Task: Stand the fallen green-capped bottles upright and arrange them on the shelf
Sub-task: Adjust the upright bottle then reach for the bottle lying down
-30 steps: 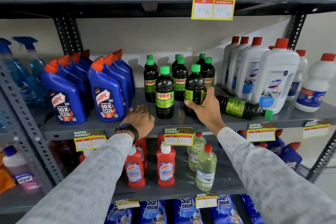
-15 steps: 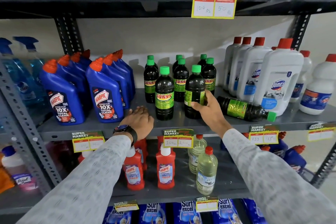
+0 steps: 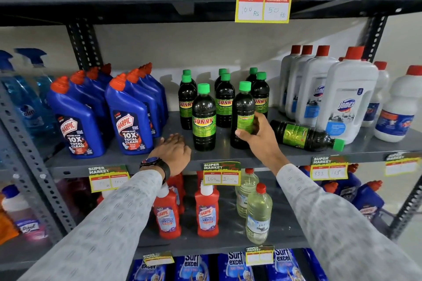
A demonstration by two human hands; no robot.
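Several dark green-capped bottles stand upright in rows on the grey middle shelf (image 3: pixel 251 157). My right hand (image 3: pixel 258 134) grips the front right upright bottle (image 3: pixel 242 107) around its label. To its left stands another front bottle (image 3: pixel 204 118). One fallen bottle (image 3: pixel 303 136) lies on its side to the right, cap pointing right, just beyond my right hand. My left hand (image 3: pixel 174 151) rests flat on the shelf's front edge, holding nothing, left of the front bottles.
Blue Harpic bottles (image 3: pixel 127 118) crowd the shelf's left, white Domex bottles (image 3: pixel 347 98) its right, close behind the fallen bottle. Price tags (image 3: pixel 221 173) hang from the shelf edge. Red cleaner bottles (image 3: pixel 206 210) and clear bottles (image 3: pixel 258 214) stand on the shelf below.
My right hand has slid from the bottle's base up to its label and turned it; the label's back now faces out. The left hand has stayed put.
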